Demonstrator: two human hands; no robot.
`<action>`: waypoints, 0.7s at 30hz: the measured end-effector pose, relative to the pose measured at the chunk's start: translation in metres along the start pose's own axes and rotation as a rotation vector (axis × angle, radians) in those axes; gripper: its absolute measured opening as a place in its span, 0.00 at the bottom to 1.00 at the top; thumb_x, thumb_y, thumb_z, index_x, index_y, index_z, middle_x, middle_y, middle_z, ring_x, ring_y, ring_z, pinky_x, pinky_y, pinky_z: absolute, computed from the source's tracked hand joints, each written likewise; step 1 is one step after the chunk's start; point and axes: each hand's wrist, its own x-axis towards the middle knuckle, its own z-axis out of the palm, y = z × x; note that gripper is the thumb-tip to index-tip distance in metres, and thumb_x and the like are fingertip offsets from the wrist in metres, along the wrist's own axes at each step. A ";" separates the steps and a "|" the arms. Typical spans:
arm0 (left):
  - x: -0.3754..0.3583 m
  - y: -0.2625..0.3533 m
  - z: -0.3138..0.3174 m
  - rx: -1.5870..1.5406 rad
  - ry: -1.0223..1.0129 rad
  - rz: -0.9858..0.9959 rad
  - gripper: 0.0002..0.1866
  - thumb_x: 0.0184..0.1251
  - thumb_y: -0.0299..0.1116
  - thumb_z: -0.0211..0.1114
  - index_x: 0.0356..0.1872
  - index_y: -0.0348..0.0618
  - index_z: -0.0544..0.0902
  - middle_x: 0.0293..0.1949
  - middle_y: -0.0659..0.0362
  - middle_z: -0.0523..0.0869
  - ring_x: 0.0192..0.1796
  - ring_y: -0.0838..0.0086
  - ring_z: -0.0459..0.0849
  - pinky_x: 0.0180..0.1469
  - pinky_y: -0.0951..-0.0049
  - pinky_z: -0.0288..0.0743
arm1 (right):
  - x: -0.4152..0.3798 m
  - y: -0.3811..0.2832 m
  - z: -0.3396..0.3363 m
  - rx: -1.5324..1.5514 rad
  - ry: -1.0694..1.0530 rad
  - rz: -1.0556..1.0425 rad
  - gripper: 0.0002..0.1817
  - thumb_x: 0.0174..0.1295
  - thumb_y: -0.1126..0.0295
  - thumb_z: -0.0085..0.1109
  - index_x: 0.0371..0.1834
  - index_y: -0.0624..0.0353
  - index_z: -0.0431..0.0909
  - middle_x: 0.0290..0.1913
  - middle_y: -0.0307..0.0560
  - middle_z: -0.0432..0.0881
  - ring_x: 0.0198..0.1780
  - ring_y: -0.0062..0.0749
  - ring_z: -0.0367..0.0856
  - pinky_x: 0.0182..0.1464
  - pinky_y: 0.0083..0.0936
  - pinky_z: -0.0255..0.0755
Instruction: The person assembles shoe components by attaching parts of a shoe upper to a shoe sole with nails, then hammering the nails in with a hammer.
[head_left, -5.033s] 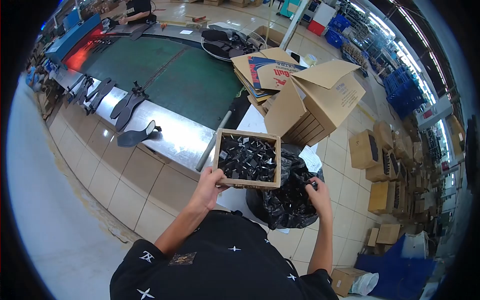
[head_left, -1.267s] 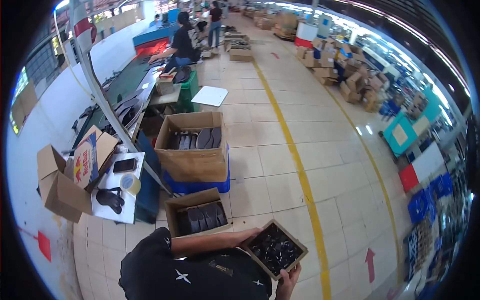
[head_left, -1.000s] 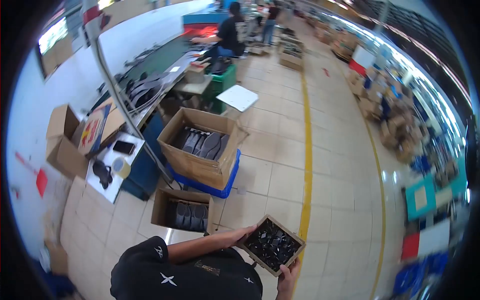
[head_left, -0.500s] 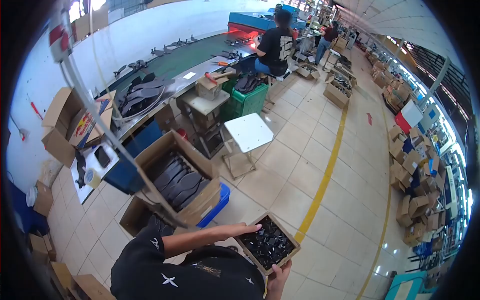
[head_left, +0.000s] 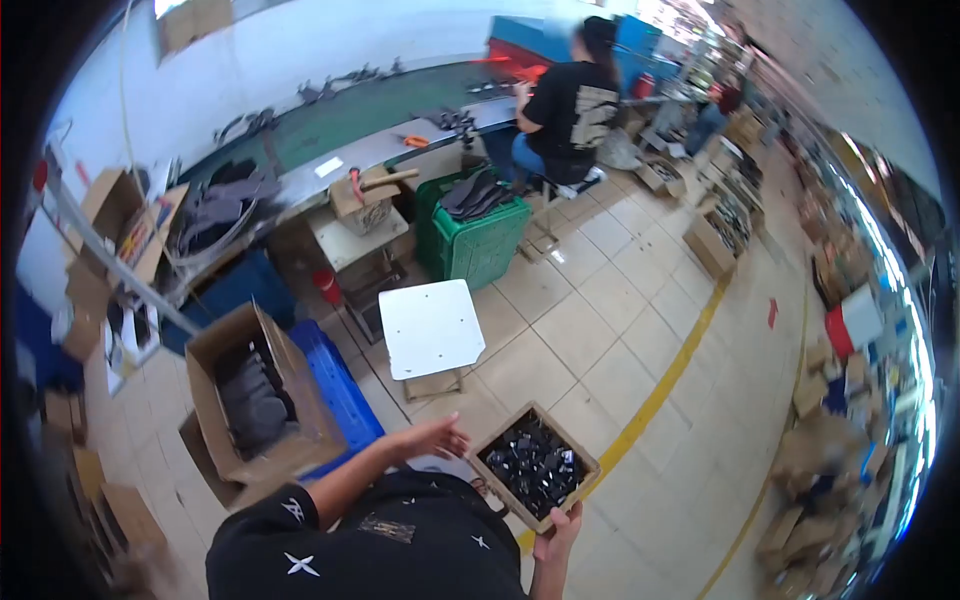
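A small cardboard box [head_left: 586, 466] full of small black pieces is held in front of my body. My right hand [head_left: 558, 536] grips its near right edge, with the thumb on the rim. My left hand [head_left: 436, 437] is off the box, just to its left, with the fingers apart and nothing in them. A white-topped stool [head_left: 432, 328] stands ahead of the box. To the left, a large carton [head_left: 300, 400] holds dark flat parts [head_left: 255, 395], beside a blue plastic crate [head_left: 335, 385].
A green bin [head_left: 480, 240] with dark parts stands beyond the stool, near a small table [head_left: 345, 240]. A seated person [head_left: 570, 110] works at the long bench [head_left: 320, 178]. Cartons [head_left: 710, 245] stand along the aisle; a yellow line [head_left: 660, 400] crosses the floor.
My left hand has let go of the box's left side and opened. The view has shifted, bringing the stool and green bin nearer. My right hand still holds the box.
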 end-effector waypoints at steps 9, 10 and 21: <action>0.266 -0.089 -0.179 -1.198 0.912 0.073 0.24 0.66 0.41 0.69 0.59 0.42 0.78 0.50 0.51 0.79 0.48 0.58 0.80 0.57 0.62 0.77 | 0.341 -0.049 0.108 -0.265 -0.304 0.177 0.43 0.47 0.76 0.68 0.69 0.65 0.61 0.59 0.53 0.77 0.58 0.43 0.81 0.63 0.38 0.78; 0.284 -0.078 -0.182 -1.219 0.923 0.158 0.23 0.65 0.40 0.70 0.59 0.42 0.78 0.52 0.50 0.78 0.48 0.57 0.80 0.57 0.62 0.77 | 0.378 -0.044 0.133 -0.235 -0.356 0.241 0.41 0.47 0.75 0.68 0.69 0.65 0.62 0.59 0.52 0.77 0.59 0.43 0.81 0.63 0.39 0.77; 0.376 -0.081 -0.157 -0.164 1.478 0.126 0.06 0.44 0.30 0.58 0.24 0.39 0.76 0.22 0.56 0.72 0.26 0.65 0.72 0.28 0.63 0.68 | 0.702 0.059 0.442 -0.322 -0.904 0.673 0.20 0.66 0.65 0.57 0.60 0.57 0.72 0.54 0.45 0.84 0.56 0.36 0.84 0.61 0.42 0.79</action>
